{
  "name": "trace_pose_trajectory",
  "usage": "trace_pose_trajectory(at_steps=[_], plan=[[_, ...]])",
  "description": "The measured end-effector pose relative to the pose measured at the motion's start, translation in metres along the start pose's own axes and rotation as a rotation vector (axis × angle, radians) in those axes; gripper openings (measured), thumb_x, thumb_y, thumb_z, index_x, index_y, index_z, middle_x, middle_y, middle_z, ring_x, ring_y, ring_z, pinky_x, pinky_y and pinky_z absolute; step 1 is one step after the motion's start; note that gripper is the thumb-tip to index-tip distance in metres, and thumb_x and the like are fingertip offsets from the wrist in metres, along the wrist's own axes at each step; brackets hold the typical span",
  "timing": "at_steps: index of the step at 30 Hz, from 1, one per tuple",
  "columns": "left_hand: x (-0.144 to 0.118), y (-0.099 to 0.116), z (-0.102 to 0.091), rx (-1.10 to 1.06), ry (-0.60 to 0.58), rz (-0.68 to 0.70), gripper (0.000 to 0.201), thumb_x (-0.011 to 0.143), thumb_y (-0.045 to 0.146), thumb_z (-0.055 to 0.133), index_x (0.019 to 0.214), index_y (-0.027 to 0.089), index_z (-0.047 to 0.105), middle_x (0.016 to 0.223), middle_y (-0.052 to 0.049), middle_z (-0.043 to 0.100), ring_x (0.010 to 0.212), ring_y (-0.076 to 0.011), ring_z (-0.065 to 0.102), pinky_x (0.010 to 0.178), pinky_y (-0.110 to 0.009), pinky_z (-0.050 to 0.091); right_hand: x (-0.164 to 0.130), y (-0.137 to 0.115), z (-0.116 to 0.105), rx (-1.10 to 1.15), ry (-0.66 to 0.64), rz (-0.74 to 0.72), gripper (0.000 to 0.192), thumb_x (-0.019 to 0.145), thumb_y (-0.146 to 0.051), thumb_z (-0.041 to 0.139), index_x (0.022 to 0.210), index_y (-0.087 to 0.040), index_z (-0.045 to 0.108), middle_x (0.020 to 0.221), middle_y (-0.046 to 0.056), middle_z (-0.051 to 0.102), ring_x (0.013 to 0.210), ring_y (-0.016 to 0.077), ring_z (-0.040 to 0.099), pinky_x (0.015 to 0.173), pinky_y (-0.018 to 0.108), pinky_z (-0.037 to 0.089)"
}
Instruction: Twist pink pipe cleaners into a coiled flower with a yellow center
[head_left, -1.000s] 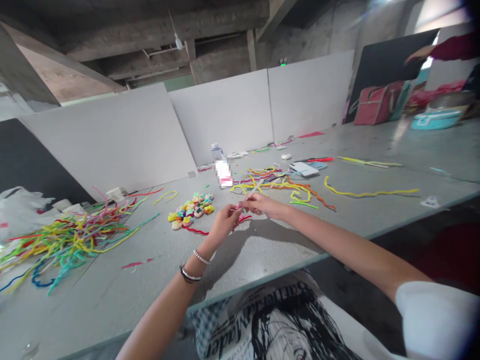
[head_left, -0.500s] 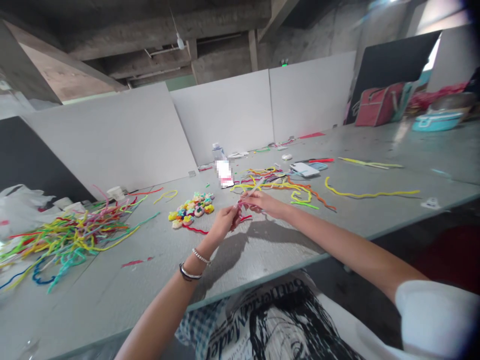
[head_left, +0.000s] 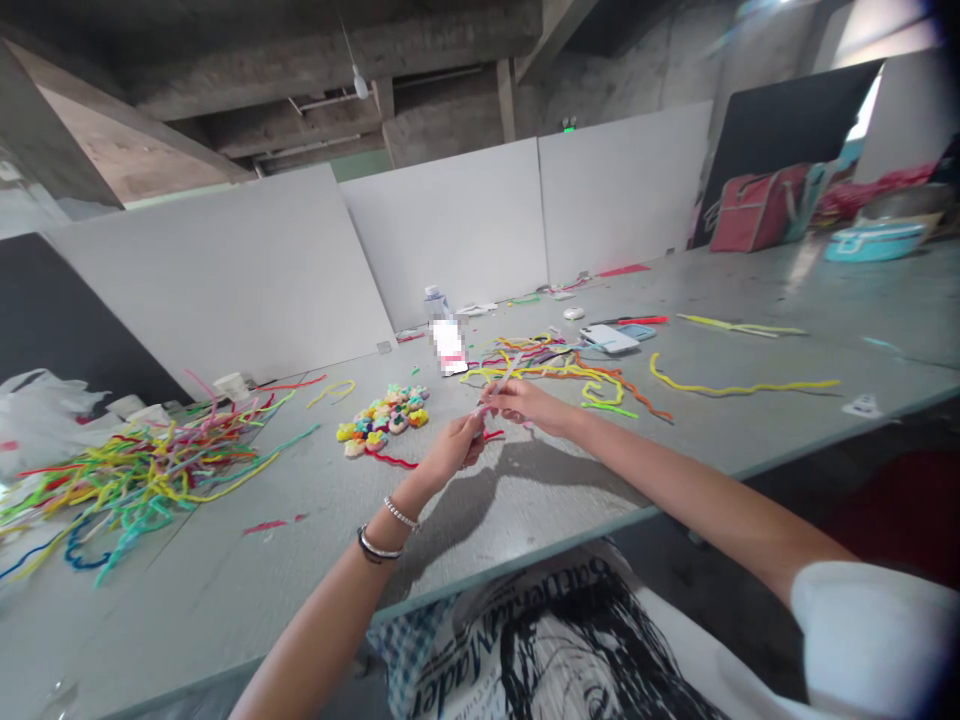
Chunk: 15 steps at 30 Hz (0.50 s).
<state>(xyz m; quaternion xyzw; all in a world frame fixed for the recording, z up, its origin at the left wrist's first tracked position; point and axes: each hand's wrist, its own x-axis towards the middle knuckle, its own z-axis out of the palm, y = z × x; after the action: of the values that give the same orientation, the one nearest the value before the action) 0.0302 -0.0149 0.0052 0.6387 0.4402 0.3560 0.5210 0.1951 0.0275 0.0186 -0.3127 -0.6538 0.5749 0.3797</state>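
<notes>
Close together above the table, my left hand (head_left: pixel 454 446) and my right hand (head_left: pixel 531 406) meet fingertip to fingertip. Both are closed in a pinch on a pale pinkish pipe cleaner (head_left: pixel 512 373), whose light end sticks up past my right fingers. What its middle looks like is mostly covered by the fingers. A red pipe cleaner (head_left: pixel 391 459) lies by my left hand, and a short red end shows just beyond the hands. Left of them sits a cluster of small multicoloured fuzzy flowers (head_left: pixel 386 418).
A large heap of coloured pipe cleaners (head_left: pixel 165 455) covers the left of the table, near a white plastic bag (head_left: pixel 52 425). Beyond my hands lie more loose pipe cleaners (head_left: pixel 615 378), a lit phone (head_left: pixel 450 345), a bottle (head_left: pixel 433 298) and a white phone (head_left: pixel 609 339).
My fingers have shifted slightly on the pipe cleaner, and more of its pale end now stands up above my right hand. A bit of pink shows below the right fingers.
</notes>
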Motion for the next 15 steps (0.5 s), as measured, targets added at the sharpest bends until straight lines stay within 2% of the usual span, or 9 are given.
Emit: trace_pose_trajectory(at_steps=[7,15], plan=[[0.0,0.001,0.002,0.046,0.034,0.033,0.045,0.08,0.061,0.042,0.064,0.02,0.032,0.046,0.009,0.026,0.037,-0.0038,0.022,0.037,-0.019,0.016,-0.001,-0.001,0.0,0.01,0.006,-0.017,0.041,0.064,-0.05,0.068,0.085,-0.016,0.055,0.059,-0.006,0.043,0.047,0.0043,0.026,0.044,0.023,0.014],[0.004,-0.009,-0.001,0.206,0.093,0.117,0.044,0.08,0.061,0.04,0.069,0.018,0.041,0.047,0.008,0.032,0.039,-0.005,0.027,0.037,-0.018,0.021,0.003,0.002,0.001,0.006,0.013,-0.089,0.041,0.064,-0.048,0.068,0.084,-0.015,0.056,0.06,-0.005,0.048,0.047,0.0044,0.028,0.044,0.022,0.017]])
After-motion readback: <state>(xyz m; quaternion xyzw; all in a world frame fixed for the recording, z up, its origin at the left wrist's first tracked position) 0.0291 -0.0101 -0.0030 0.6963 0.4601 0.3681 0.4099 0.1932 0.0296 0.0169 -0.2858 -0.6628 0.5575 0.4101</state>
